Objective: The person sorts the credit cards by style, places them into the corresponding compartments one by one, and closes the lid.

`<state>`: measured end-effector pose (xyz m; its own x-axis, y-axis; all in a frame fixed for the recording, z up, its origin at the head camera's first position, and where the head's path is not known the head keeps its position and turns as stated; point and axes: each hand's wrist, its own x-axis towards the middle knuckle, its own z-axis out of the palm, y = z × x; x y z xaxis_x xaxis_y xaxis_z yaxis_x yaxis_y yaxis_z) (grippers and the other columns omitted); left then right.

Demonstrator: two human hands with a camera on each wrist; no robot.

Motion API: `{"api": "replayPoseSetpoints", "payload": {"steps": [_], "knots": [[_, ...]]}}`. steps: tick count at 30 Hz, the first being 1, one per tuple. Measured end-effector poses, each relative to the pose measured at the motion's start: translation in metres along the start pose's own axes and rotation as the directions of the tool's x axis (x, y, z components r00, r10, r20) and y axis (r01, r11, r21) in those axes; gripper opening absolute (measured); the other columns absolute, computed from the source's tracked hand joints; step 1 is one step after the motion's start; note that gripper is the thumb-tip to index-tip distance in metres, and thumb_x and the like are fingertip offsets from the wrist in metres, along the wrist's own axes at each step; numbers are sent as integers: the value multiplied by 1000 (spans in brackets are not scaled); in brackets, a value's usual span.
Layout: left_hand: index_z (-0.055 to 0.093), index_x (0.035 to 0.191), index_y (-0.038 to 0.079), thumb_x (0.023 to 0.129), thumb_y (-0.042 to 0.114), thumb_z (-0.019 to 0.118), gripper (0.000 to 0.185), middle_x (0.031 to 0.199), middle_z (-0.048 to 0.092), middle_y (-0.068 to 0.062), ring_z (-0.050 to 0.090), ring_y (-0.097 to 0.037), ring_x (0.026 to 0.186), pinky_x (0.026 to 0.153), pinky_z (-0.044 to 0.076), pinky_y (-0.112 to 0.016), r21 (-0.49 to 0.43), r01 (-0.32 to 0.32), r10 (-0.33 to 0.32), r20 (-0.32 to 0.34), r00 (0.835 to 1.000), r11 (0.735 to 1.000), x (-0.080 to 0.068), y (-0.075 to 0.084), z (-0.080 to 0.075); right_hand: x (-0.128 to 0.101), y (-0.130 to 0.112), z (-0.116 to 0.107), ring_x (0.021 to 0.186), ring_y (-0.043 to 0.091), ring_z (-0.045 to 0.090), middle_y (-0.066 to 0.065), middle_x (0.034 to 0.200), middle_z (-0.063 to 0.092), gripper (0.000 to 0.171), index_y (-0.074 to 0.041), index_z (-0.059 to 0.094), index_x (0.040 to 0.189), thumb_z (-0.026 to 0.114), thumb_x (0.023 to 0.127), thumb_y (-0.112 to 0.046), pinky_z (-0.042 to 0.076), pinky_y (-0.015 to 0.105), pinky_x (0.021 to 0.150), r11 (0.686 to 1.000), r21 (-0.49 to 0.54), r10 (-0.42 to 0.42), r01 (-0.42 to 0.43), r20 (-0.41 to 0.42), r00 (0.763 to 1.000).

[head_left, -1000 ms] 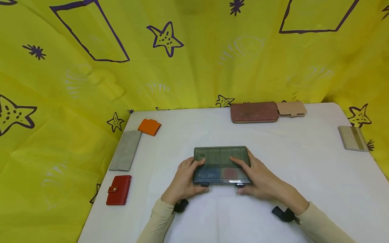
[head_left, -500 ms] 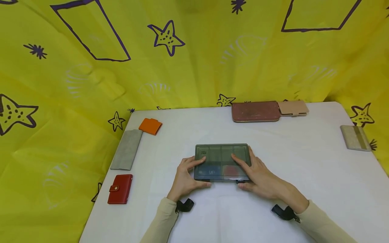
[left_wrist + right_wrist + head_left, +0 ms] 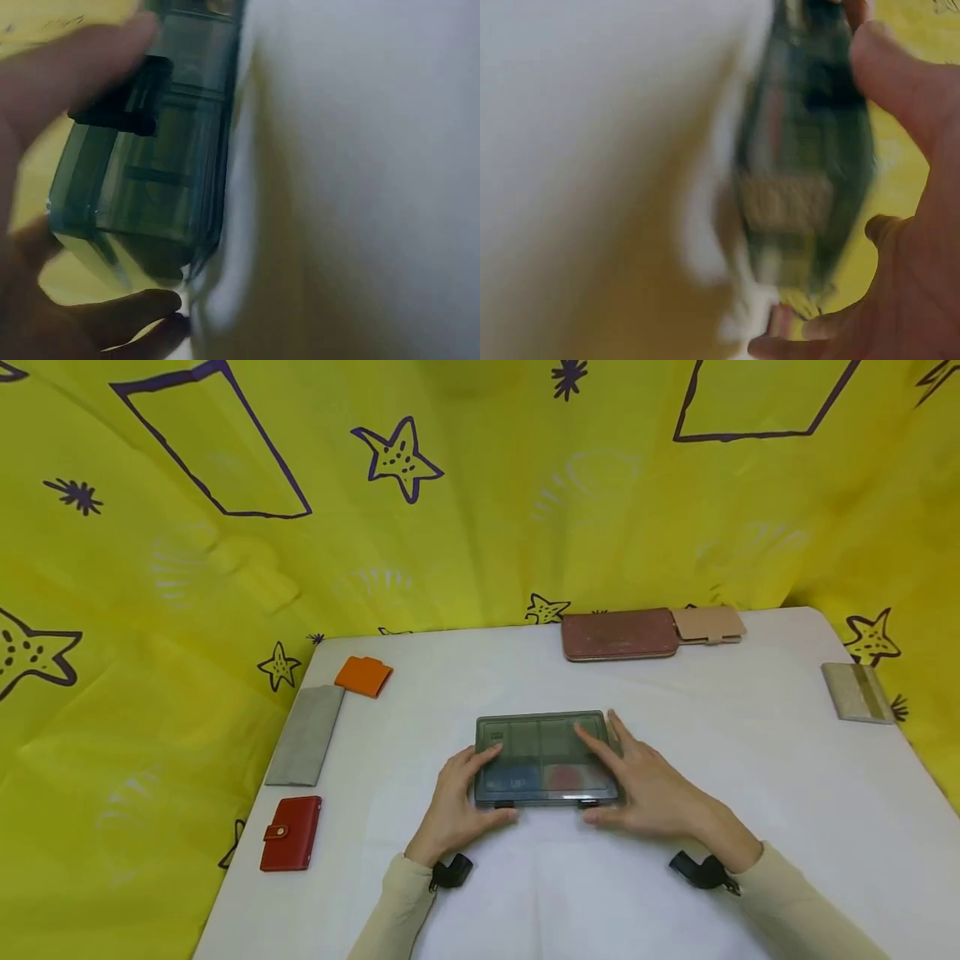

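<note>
Left hand [image 3: 457,802]: fingers laid flat on the lid of the smoky compartment box [image 3: 546,758], thumb hooked at the front edge beside the left black latch [image 3: 124,97]. Right hand [image 3: 648,785]: fingers spread and straight over the lid's right half, thumb at the front edge near the right latch. Box lies flat at mid-bench [image 3: 750,777], lid down; blue and red items show through it.

Judgement: the step in hand is working the two front latches. Keep the palms' weight on the lid so the box does not slide, and flip both latches together with the thumbs, evenly.

Further out: red wallet [image 3: 291,833], grey pouch [image 3: 305,735].
</note>
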<state>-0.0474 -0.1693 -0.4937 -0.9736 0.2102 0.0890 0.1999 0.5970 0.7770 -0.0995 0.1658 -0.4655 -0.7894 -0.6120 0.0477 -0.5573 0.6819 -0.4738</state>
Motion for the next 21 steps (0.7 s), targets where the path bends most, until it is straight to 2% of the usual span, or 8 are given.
{"api": "replayPoseSetpoints", "payload": {"steps": [2, 4, 7, 10, 11, 13, 17, 21], "knots": [[32, 169, 30, 79, 41, 95, 110, 172, 30, -22, 24, -49, 159, 121, 28, -77, 37, -7, 7, -1, 1000, 999, -2, 2, -8, -1, 9, -16, 147, 63, 36, 39, 172, 4, 112, -25, 15, 173, 78, 88, -64, 33, 82, 113, 998, -45, 41, -43, -50, 998], [18, 172, 29, 83, 51, 90, 116, 177, 15, -22, 14, -50, 162, 125, 18, -77, 80, -24, 27, -34, 999, 997, -3, 1, -23, -4, 23, -38, 154, 63, 21, 33, 174, -5, 111, -25, 11, 173, 73, 91, -65, 22, 85, 116, 988, -103, 105, -117, -117, 988], [14, 173, 23, 89, 71, 73, 113, 178, 1, -24, 4, -54, 162, 125, 3, -80, 205, -48, 81, -152, 985, 977, -1, -5, -62, -15, 51, -79, 159, 60, -1, 22, 175, -20, 106, -26, 2, 173, 62, 96, -69, 3, 84, 121, 937, -213, 234, -276, -201, 951], [16, 172, 20, 92, 84, 52, 109, 178, -4, -24, -3, -57, 161, 122, -2, -84, 372, -27, 129, -254, 958, 928, 1, -11, -110, -33, 79, -117, 158, 56, -16, 20, 172, -27, 104, -26, -5, 172, 50, 98, -76, -9, 81, 123, 858, -300, 350, -417, -254, 902], [17, 172, 19, 93, 85, 49, 107, 177, -5, -24, -6, -58, 160, 120, -4, -85, 420, -12, 141, -277, 950, 907, 2, -13, -126, -39, 86, -128, 158, 55, -20, 19, 172, -29, 104, -26, -7, 171, 47, 98, -78, -12, 80, 122, 836, -314, 381, -451, -261, 887], [16, 173, 23, 95, 83, 47, 103, 178, -9, -22, -11, -58, 160, 118, -6, -87, 494, 31, 134, -295, 946, 869, 2, -15, -156, -52, 100, -145, 157, 54, -25, 20, 171, -30, 106, -25, -8, 171, 42, 97, -82, -15, 80, 122, 810, -317, 417, -494, -282, 864], [9, 173, 31, 99, 77, 49, 96, 177, -16, -20, -21, -54, 159, 118, -10, -86, 586, 98, 89, -282, 955, 804, 4, -13, -196, -71, 118, -161, 157, 56, -25, 25, 171, -28, 109, -20, -7, 171, 29, 95, -89, -14, 77, 124, 811, -282, 422, -513, -325, 846], [6, 173, 32, 101, 73, 51, 94, 177, -16, -20, -23, -51, 160, 120, -13, -82, 614, 118, 66, -269, 961, 781, 6, -13, -209, -77, 127, -165, 156, 59, -24, 30, 170, -26, 111, -15, -6, 170, 20, 94, -91, -15, 72, 126, 821, -262, 411, -507, -345, 844]]}}
